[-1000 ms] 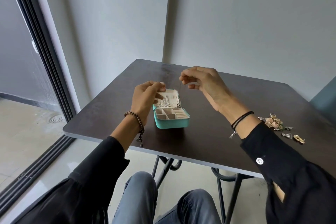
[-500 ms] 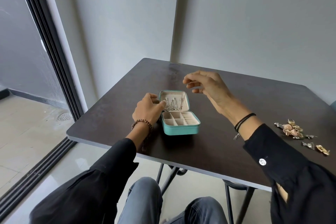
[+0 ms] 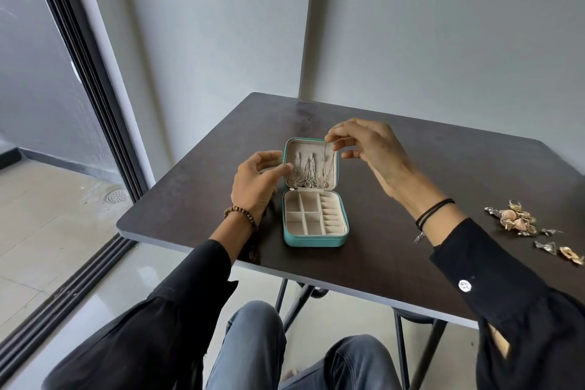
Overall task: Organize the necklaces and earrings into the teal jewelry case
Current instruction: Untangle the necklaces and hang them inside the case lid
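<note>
Necklace chain (image 3: 329, 165) hangs from the pinching right hand (image 3: 373, 152), against the raised lid of the teal jewelry case (image 3: 311, 241) on the bench (image 3: 411, 168); left hand (image 3: 253, 180), loosely open, touches the lid's left rim. Loose earrings (image 3: 519, 220) lie well apart, right.

The right hand (image 3: 370, 155) is coming in over the case lid (image 3: 304, 149), its fingers (image 3: 332, 138) now pinching a thin necklace (image 3: 326, 165) that is hanging straight down below them. The left hand (image 3: 253, 180) is lowering and opening, its thumb reaching the lid's left edge.
</note>
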A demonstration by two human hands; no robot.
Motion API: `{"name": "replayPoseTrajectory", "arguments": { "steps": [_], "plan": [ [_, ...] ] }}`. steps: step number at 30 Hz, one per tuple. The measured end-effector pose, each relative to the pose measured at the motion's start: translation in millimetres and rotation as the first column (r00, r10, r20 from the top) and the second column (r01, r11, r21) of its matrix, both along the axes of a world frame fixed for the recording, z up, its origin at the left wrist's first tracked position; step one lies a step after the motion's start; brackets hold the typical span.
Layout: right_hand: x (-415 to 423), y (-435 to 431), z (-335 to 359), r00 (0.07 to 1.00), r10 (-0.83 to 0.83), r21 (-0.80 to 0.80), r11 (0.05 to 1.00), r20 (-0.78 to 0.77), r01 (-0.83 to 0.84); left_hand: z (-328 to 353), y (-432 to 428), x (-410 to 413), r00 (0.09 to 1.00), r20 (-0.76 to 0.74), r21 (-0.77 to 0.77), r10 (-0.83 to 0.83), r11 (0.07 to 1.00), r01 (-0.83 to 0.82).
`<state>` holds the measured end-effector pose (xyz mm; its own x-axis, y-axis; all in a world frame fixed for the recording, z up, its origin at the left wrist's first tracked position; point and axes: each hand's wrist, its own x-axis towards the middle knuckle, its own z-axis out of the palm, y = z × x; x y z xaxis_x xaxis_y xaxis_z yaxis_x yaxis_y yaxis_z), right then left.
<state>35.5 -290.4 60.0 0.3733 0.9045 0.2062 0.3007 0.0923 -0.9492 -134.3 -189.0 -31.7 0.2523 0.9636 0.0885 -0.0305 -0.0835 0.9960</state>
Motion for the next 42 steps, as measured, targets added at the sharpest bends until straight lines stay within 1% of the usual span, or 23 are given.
{"name": "replayPoseTrajectory", "arguments": {
  "steps": [4, 16, 18, 22, 25, 28, 31, 34, 42],
  "plan": [
    [-0.9, -1.4, 2.6, 1.000, -0.013, 0.028, 1.000, 0.023, 0.013, 2.2, -1.5, -2.2, 0.996, 0.087, 0.024, -0.030, 0.999, 0.028],
    [1.5, -1.1, -3.1, 0.992, -0.085, 0.043, 0.996, 0.091, 0.081, 2.7, -1.4, -5.8, 0.986, 0.159, 0.045, -0.055, 0.998, 0.048],
    [3.1, -0.9, -6.0, 0.984, -0.112, 0.048, 0.993, 0.137, 0.107, 3.0, -2.1, -6.2, 0.984, 0.166, 0.049, -0.058, 0.998, 0.050],
    [7.4, -2.1, -13.5, 0.942, -0.141, 0.058, 0.990, 0.306, 0.129, 3.9, -4.3, -7.2, 0.983, 0.172, 0.059, -0.060, 0.997, 0.050],
    [11.1, -2.8, -18.4, 0.851, -0.135, 0.079, 0.991, 0.508, 0.110, 5.2, -6.3, -7.1, 0.982, 0.177, 0.059, -0.058, 0.997, 0.048],
    [14.2, -2.9, -22.3, 0.746, -0.127, 0.123, 0.991, 0.653, 0.061, 5.3, -6.1, -7.2, 0.983, 0.177, 0.058, -0.056, 0.997, 0.047],
    [13.5, -3.9, -26.8, 0.602, -0.201, 0.186, 0.979, 0.773, 0.088, 7.0, -6.5, -8.1, 0.983, 0.177, 0.059, -0.051, 0.997, 0.041],
    [8.4, -4.5, -29.9, 0.480, -0.284, 0.260, 0.958, 0.830, 0.118, 8.5, -8.2, -8.7, 0.979, 0.193, 0.070, -0.060, 0.996, 0.047],
    [-4.8, 0.7, -38.8, 0.251, -0.415, 0.392, 0.909, 0.874, 0.138, 11.3, -9.4, -10.4, 0.980, 0.187, 0.081, -0.066, 0.995, 0.052]
  ]
}}
